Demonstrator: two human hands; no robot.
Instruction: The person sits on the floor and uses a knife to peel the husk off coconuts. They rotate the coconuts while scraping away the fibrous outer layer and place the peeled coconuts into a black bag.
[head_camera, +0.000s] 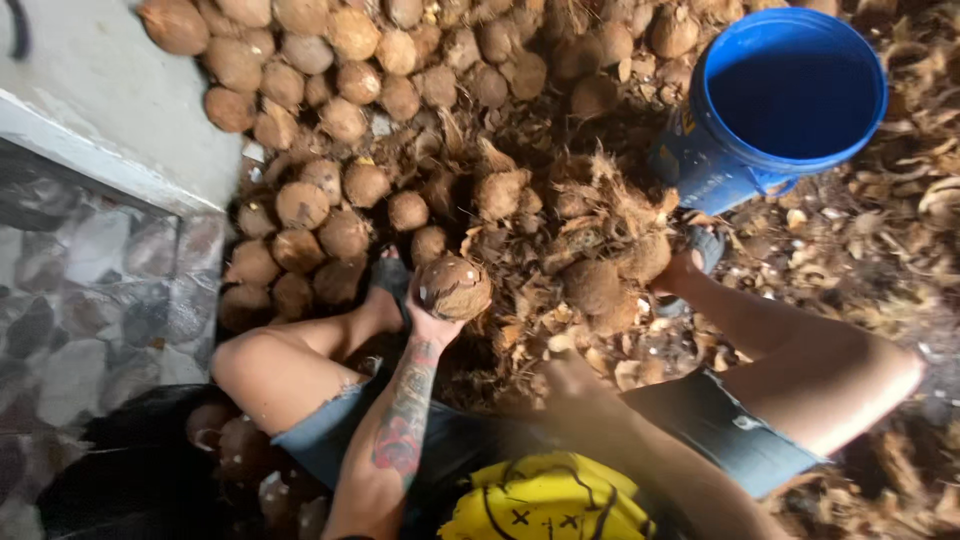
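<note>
My left hand, on a tattooed forearm, is shut on a round brown husked coconut held up between my knees. My right hand is blurred, lower down on the right, just above a heap of loose husk fibre; whether it holds anything is unclear. I sit with bare legs spread, my feet in sandals at the edge of the heap.
A large pile of husked coconuts fills the upper left and middle. An empty blue bucket stands at the upper right on husk litter. A pale concrete ledge and stone-patterned floor lie to the left.
</note>
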